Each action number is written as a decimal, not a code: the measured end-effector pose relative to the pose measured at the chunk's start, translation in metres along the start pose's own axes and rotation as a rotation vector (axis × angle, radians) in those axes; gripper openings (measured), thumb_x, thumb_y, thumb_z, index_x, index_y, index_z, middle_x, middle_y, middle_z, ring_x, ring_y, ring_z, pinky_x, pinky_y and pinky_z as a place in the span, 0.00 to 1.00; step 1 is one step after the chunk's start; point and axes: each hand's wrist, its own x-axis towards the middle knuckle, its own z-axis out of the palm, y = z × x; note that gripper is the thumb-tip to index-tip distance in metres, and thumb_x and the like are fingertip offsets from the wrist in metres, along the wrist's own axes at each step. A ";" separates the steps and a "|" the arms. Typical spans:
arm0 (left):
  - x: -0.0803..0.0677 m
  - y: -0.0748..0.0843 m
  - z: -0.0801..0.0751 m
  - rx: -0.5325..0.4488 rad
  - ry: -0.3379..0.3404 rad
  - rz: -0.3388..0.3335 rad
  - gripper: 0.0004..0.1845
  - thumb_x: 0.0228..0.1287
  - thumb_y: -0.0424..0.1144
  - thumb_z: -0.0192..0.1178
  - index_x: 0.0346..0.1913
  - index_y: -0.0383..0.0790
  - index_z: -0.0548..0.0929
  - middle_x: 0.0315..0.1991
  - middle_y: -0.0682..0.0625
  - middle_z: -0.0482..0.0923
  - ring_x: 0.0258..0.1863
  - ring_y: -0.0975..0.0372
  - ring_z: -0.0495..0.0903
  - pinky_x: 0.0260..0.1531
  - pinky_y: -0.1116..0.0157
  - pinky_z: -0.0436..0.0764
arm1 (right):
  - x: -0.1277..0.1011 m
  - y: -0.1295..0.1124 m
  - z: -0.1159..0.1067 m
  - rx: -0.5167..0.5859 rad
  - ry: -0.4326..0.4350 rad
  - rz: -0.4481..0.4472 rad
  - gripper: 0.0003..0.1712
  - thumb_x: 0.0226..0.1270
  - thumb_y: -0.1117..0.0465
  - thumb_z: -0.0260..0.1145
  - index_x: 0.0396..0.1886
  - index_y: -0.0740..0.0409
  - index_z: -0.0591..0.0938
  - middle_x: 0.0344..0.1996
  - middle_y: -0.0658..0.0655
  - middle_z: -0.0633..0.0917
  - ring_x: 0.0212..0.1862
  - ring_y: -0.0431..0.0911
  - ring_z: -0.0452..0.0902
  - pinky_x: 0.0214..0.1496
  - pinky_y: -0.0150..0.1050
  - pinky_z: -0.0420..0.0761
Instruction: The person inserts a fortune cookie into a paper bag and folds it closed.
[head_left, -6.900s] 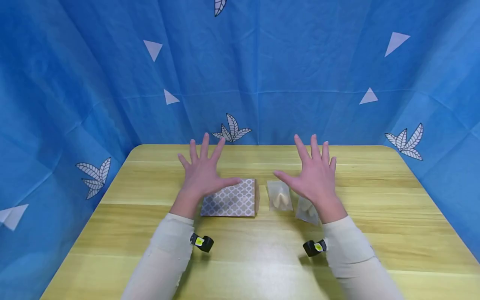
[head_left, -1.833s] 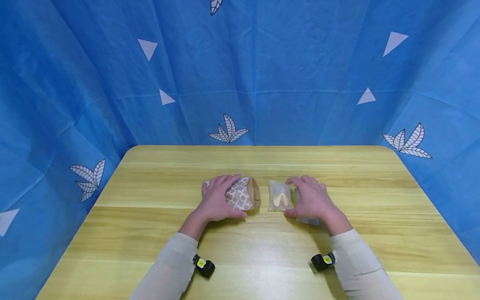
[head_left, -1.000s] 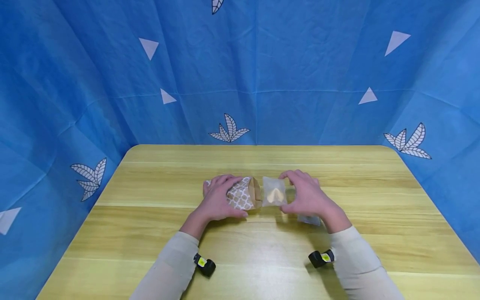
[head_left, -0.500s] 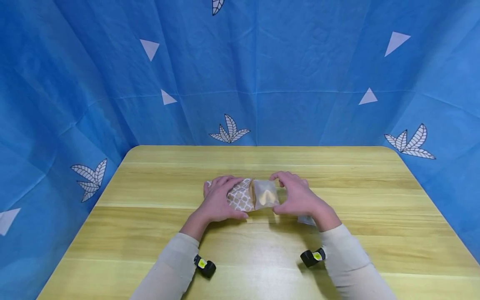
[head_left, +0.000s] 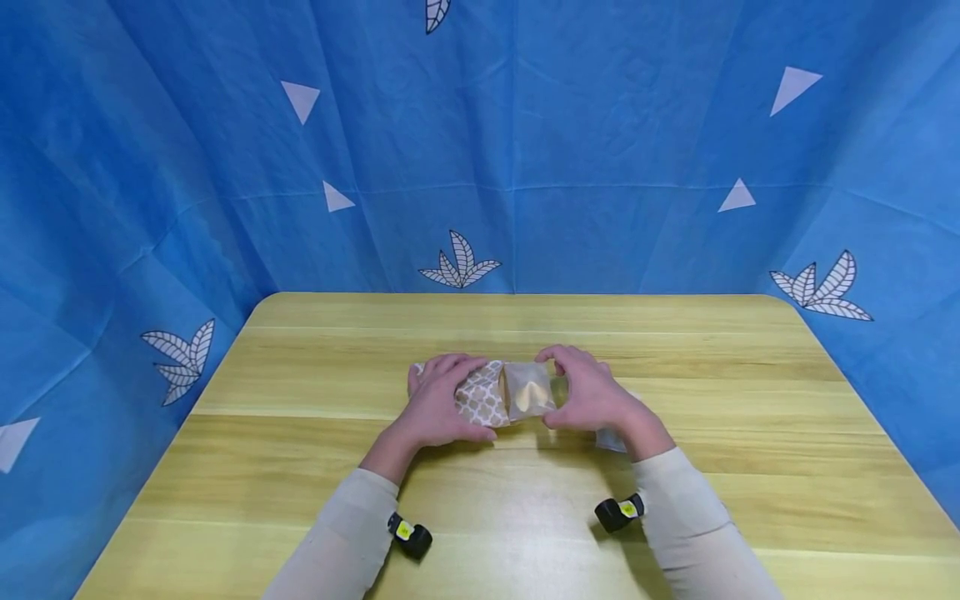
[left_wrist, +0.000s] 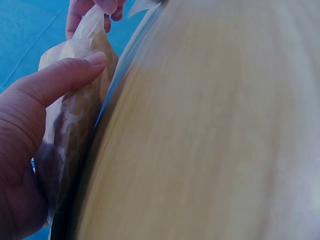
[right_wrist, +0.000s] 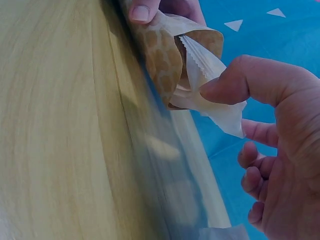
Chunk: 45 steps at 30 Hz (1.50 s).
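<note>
My left hand curls its grip around the brown paper bag with a white lattice pattern, which lies on its side on the yellow wooden tabletop, mouth facing right. My right hand pinches the small frosted plastic packet holding a pale biscuit, its serrated edge at the bag's mouth. A second frosted packet lies beneath my right wrist.

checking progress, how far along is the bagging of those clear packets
Done: patterned paper bag gripped with its mouth open by the left hand. In hand: right hand pinches the first clear packet at the mouth, partly in. Left: second packet lies on the table.
</note>
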 end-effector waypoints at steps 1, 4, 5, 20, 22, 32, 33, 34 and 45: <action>0.000 0.000 0.000 0.000 0.000 0.001 0.59 0.29 0.67 0.80 0.73 0.60 0.69 0.69 0.52 0.66 0.70 0.53 0.57 0.67 0.35 0.36 | 0.000 0.000 0.000 -0.003 0.000 0.005 0.47 0.36 0.54 0.80 0.62 0.52 0.73 0.43 0.52 0.76 0.46 0.49 0.69 0.46 0.49 0.64; 0.000 0.001 0.000 0.003 0.001 0.005 0.59 0.29 0.67 0.80 0.73 0.60 0.69 0.69 0.52 0.66 0.70 0.53 0.57 0.67 0.35 0.36 | 0.001 -0.001 0.000 -0.015 0.003 0.012 0.47 0.35 0.54 0.81 0.62 0.52 0.74 0.43 0.52 0.76 0.46 0.49 0.70 0.47 0.50 0.65; 0.000 0.001 0.000 0.002 0.001 0.007 0.59 0.29 0.66 0.81 0.73 0.60 0.69 0.69 0.52 0.66 0.70 0.53 0.57 0.67 0.35 0.36 | 0.001 -0.002 0.000 -0.019 0.001 0.010 0.47 0.36 0.54 0.81 0.62 0.52 0.74 0.43 0.52 0.77 0.46 0.50 0.70 0.47 0.51 0.65; 0.000 0.003 0.001 0.004 -0.006 0.023 0.59 0.29 0.67 0.80 0.73 0.59 0.69 0.69 0.52 0.66 0.70 0.53 0.57 0.67 0.34 0.37 | 0.006 -0.008 0.007 0.067 -0.036 -0.006 0.54 0.33 0.44 0.87 0.64 0.53 0.75 0.48 0.53 0.77 0.50 0.52 0.72 0.50 0.52 0.74; 0.000 0.003 0.001 0.004 -0.011 0.021 0.60 0.29 0.68 0.80 0.73 0.59 0.69 0.69 0.53 0.66 0.70 0.54 0.57 0.67 0.35 0.36 | 0.007 -0.008 0.008 0.087 -0.041 -0.010 0.54 0.33 0.44 0.87 0.64 0.53 0.75 0.47 0.54 0.78 0.50 0.52 0.73 0.50 0.50 0.75; 0.000 0.002 0.002 -0.010 0.000 0.040 0.59 0.30 0.69 0.79 0.73 0.59 0.69 0.68 0.52 0.67 0.70 0.53 0.57 0.66 0.33 0.37 | 0.009 -0.010 0.014 0.138 -0.056 0.014 0.64 0.33 0.41 0.87 0.73 0.55 0.69 0.53 0.57 0.77 0.53 0.53 0.72 0.52 0.51 0.76; 0.000 0.001 0.002 -0.009 0.001 0.041 0.59 0.30 0.69 0.79 0.73 0.59 0.69 0.68 0.52 0.67 0.70 0.53 0.57 0.66 0.33 0.37 | 0.009 -0.010 0.014 0.147 -0.054 0.017 0.65 0.33 0.41 0.87 0.73 0.54 0.68 0.53 0.57 0.77 0.53 0.53 0.72 0.52 0.50 0.76; 0.000 0.001 0.002 -0.010 0.001 0.043 0.59 0.30 0.68 0.79 0.73 0.59 0.69 0.68 0.52 0.67 0.70 0.53 0.57 0.66 0.33 0.37 | 0.008 -0.010 0.013 0.156 -0.050 0.017 0.64 0.33 0.41 0.87 0.74 0.53 0.68 0.52 0.57 0.77 0.52 0.53 0.72 0.51 0.50 0.76; 0.001 0.000 0.001 -0.021 0.000 0.037 0.59 0.31 0.68 0.79 0.74 0.57 0.69 0.69 0.51 0.66 0.70 0.52 0.57 0.66 0.34 0.36 | -0.002 -0.001 0.007 0.146 0.032 -0.053 0.33 0.51 0.53 0.81 0.58 0.55 0.82 0.45 0.58 0.81 0.45 0.53 0.73 0.44 0.48 0.75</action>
